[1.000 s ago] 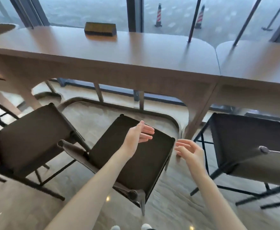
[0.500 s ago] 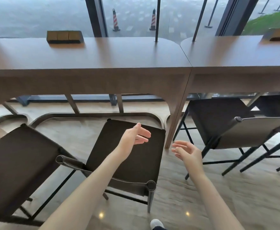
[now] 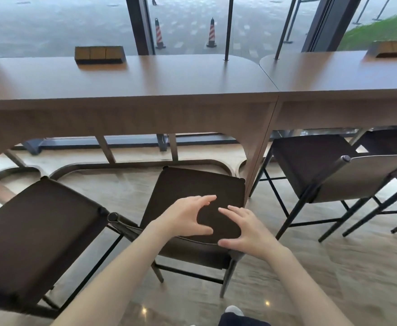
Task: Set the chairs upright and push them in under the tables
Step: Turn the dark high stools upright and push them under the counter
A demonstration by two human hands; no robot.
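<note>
Two hands, head view. Half a second before, both hung palm-in and apart in the air; at this moment the left hand (image 3: 185, 216) and right hand (image 3: 248, 228) had turned palm-down and drawn close together over the rear edge of the middle chair (image 3: 183, 184), fingers spread and loosely bent, grasping nothing; contact with the backrest could not be told. Judged: a reach to grip and push.

Middle chair: upright, seat front just short of the table (image 3: 145, 90), not yet pushed in. Left chair (image 3: 35, 234): upright, standing well out. Right chair (image 3: 310, 158): seat partly beneath the neighbouring table.

Writing or brands: none legible; wooden box (image 3: 99, 54) unmarked.
</note>
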